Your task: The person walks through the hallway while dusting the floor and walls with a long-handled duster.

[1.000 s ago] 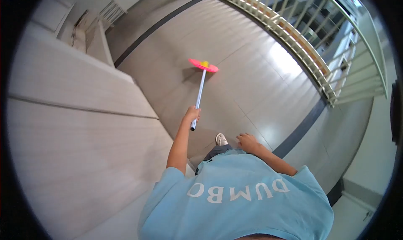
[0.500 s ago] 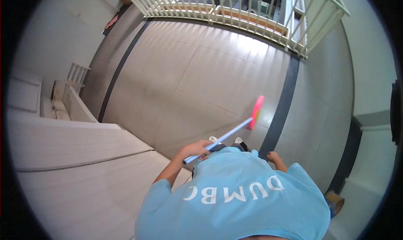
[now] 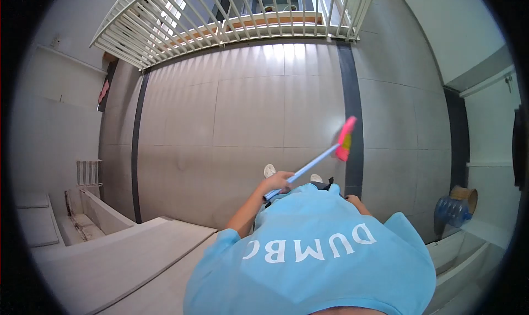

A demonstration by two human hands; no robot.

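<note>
My left hand (image 3: 280,181), at the lower middle, is closed around the light-blue handle (image 3: 311,164) of a broom near its upper end. From there the handle slants away to the right. Its pink head (image 3: 346,133), with a yellow-green patch of bristles, is down at the dark floor strip (image 3: 354,174). My right hand (image 3: 352,198) hangs low by my side and is partly hidden by my light-blue shirt (image 3: 308,249). Its fingers look curled in, with nothing visible in them. My white shoes (image 3: 269,170) stand on the tiles just ahead of the shirt.
Grey floor tiles (image 3: 248,114) stretch ahead to a white railing (image 3: 220,39). White panels (image 3: 138,254) rise at the lower left, with a small white rack (image 3: 89,173) beyond. A clear blue plastic bottle (image 3: 452,211) and a brown round container (image 3: 465,196) are at the right wall.
My view has turned, and the railing has shifted left. The broom head now lies over the dark strip instead of left of it. The bottle at the right has come into fuller view.
</note>
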